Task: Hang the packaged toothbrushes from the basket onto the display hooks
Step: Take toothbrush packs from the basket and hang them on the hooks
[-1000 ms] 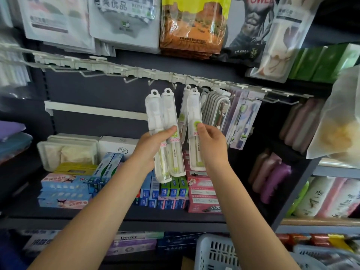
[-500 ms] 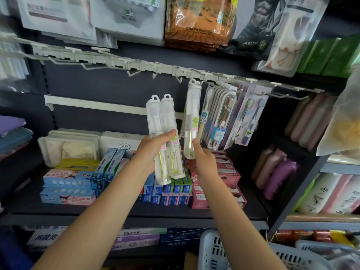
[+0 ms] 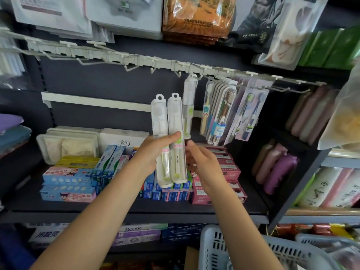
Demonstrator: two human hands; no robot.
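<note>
— What has changed in the last second?

— The right hand (image 3: 202,162) has let go of the toothbrush pack (image 3: 189,106) it was lifting; that pack now hangs by itself from a hook (image 3: 195,76) on the rail (image 3: 155,62), just left of the packs already on display. The hand has dropped below it, fingers loosely curled and holding nothing, beside the two packs (image 3: 169,141) in the left hand (image 3: 153,154).

— So one more is hung?

— It looks so, with two to go. The left hand grips that pair side by side, upright, thumb pressed across their fronts.

— What do they look like?

— Long, slim, clear plastic cases with a hang hole at the top, white brushes inside with green trim. The basket (image 3: 259,250) sits low on the right.
</note>
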